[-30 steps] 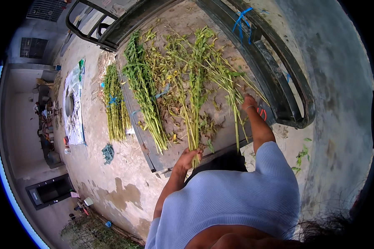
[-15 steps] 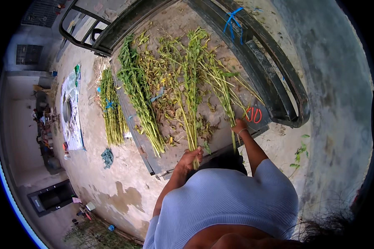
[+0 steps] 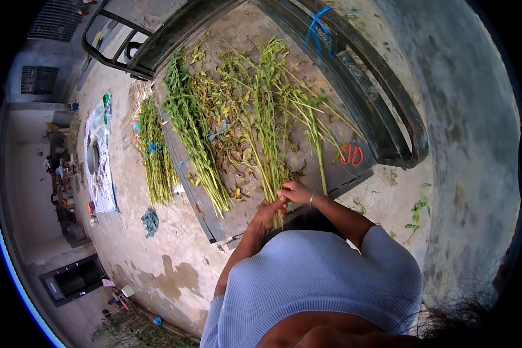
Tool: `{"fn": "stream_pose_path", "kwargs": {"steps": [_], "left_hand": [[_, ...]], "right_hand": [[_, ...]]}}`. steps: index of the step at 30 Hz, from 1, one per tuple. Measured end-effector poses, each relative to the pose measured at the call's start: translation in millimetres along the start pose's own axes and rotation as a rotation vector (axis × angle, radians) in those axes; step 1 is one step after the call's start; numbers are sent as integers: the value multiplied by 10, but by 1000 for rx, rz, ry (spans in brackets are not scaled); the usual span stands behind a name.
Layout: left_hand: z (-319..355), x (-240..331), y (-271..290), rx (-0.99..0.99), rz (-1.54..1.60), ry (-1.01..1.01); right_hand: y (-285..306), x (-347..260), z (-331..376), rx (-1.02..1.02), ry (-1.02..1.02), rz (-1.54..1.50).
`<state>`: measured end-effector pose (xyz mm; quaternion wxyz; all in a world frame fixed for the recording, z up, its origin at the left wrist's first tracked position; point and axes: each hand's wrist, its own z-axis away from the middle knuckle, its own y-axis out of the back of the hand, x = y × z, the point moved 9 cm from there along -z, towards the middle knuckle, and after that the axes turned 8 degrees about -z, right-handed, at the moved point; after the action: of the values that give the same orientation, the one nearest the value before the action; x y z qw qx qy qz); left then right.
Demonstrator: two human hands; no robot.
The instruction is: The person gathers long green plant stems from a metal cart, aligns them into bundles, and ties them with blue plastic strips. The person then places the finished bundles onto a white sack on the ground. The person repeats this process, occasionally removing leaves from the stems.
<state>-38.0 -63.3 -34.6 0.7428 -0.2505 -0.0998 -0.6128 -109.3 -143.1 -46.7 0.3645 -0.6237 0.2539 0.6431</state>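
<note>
My left hand (image 3: pixel 268 213) is wrapped round the lower ends of a bundle of green leafy stalks (image 3: pixel 267 145), which lies along the cart bed with its leafy tops pointing away from me. My right hand (image 3: pixel 296 192) has its fingers closed on the same bundle, just above and against the left hand. Its fingertips are partly hidden among the stems. To the right lie a few loose stalks (image 3: pixel 317 139), one with its stem end near the bed's front edge. Left of the held bundle rests another pile of stalks (image 3: pixel 194 127).
The dark metal cart bed (image 3: pixel 214 227) has a raised rail (image 3: pixel 383 93) on its right. Orange-handled scissors (image 3: pixel 352 154) lie near the bed's right corner. Dry leaves (image 3: pixel 217 110) cover the middle. On the floor at left are a tied bundle (image 3: pixel 153 151) and a white sheet (image 3: pixel 101 168).
My right hand has moved left from the loose stalks at the right to the bundle in my left hand. Fewer stems lie at the right now.
</note>
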Motion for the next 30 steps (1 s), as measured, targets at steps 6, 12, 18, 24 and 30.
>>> {"fn": "stream_pose_path", "kwargs": {"steps": [6,12,18,24,30], "left_hand": [[-48,-77,-32,-39,58,15],[-43,-92,-35,1,51,36],[-48,-97,25,-34,126,37],[-46,-113,135,-38,124,45],[-79,-120,46,-64,138,57]], "right_hand": [[387,371,-11,234,-387,-376],[677,417,-297,377,-148,80],[1823,1098,272,1084,-226,-1070],[1849,1832,1772,36,-860,534],[1156,1505,1409,321,-699,672]]}}
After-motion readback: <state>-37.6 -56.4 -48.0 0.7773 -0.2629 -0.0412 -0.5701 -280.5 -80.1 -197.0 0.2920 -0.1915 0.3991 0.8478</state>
